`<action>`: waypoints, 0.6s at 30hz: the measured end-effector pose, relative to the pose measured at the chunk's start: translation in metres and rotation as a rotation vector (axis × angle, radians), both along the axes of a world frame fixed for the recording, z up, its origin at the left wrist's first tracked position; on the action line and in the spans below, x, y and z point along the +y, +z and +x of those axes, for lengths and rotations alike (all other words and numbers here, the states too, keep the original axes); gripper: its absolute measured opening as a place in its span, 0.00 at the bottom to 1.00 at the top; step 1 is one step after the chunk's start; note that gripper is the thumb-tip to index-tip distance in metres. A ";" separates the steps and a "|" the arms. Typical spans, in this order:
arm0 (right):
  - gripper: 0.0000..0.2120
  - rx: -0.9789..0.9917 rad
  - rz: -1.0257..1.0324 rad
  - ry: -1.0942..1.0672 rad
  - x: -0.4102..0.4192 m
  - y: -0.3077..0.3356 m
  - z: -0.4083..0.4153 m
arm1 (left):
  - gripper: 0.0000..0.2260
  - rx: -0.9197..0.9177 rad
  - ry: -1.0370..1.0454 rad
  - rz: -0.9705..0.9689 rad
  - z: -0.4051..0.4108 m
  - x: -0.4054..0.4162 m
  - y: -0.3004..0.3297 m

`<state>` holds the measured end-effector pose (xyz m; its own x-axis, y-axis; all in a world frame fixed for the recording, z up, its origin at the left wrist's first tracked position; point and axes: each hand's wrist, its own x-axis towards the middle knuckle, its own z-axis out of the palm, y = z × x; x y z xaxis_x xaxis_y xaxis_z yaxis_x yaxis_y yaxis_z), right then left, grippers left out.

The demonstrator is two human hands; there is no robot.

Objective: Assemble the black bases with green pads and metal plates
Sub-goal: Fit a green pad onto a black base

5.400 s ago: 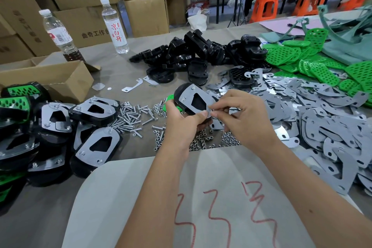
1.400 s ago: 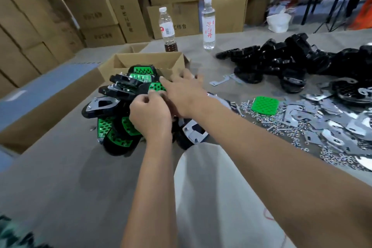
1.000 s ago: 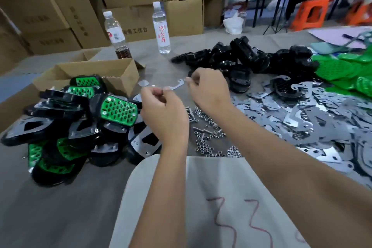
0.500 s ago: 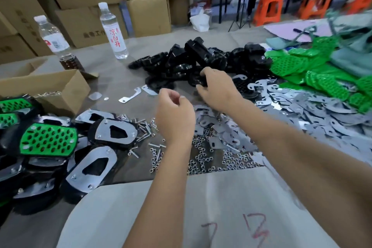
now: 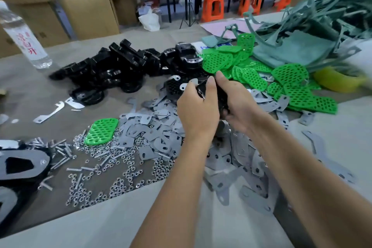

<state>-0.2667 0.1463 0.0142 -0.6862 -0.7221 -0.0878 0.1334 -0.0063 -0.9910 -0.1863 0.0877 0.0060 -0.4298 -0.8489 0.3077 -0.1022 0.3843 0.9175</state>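
Person, head view: two bare forearms and two bare hands visible. Left hand [image 5: 198,110]: no glove, no ring, no watch or band at the wrist; fingernails short and unpainted where the thumb tip shows. Right hand [image 5: 239,104]: likewise ungloved, with no jewellery in view. Both forearms uncovered along their whole visible length; no sleeve edge or cuff enters the frame. No markings or bandages visible on either arm. Slight motion blur softens the finer detail.
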 end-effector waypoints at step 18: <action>0.10 0.759 0.448 -0.675 0.027 -0.006 -0.072 | 0.07 0.218 -0.142 1.054 0.023 -0.013 0.013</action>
